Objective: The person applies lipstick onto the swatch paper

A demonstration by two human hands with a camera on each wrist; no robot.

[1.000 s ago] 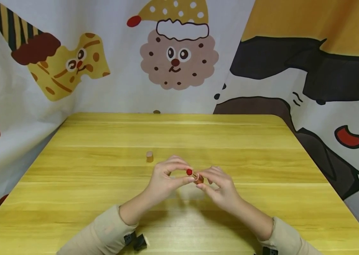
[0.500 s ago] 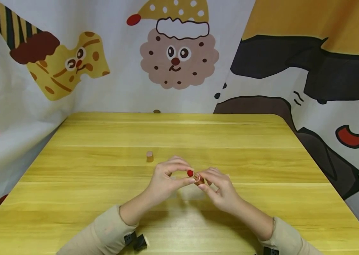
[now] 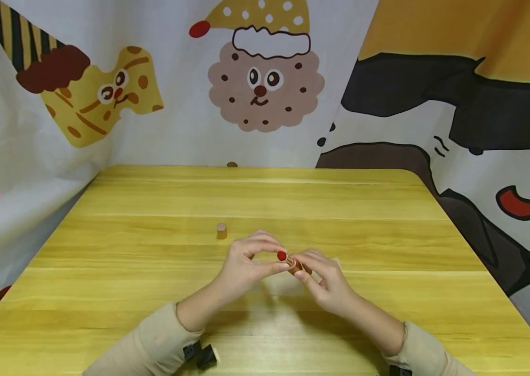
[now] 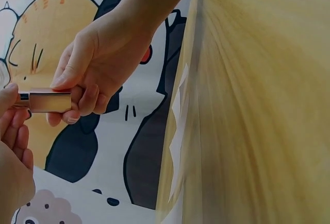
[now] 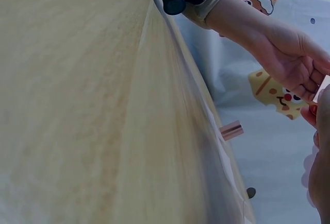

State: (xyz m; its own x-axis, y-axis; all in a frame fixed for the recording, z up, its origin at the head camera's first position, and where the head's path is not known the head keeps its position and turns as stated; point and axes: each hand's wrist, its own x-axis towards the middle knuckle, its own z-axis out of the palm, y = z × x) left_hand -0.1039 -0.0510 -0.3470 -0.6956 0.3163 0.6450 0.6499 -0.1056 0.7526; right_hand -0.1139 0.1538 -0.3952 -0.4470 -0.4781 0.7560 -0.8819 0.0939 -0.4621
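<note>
Lipstick (image 3: 295, 266) held two-handed, red tip bare.
Left hand (image 3: 247, 259): fingers pinch neck; right hand (image 3: 327, 275): fingers grip base. Cap (image 3: 221, 231) stands apart on table (image 3: 142, 250).

A yellow wood-grain surface (image 3: 265, 198) fills the lower frame; behind it, white patterned cloth (image 3: 177, 138) shows a cheese-like figure (image 3: 140, 86) upper left, a hatted cookie (image 3: 267, 112) top centre, dark shapes (image 3: 401, 83) right.

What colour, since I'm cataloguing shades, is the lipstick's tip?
Red; the tip shows best in the head view.
</note>
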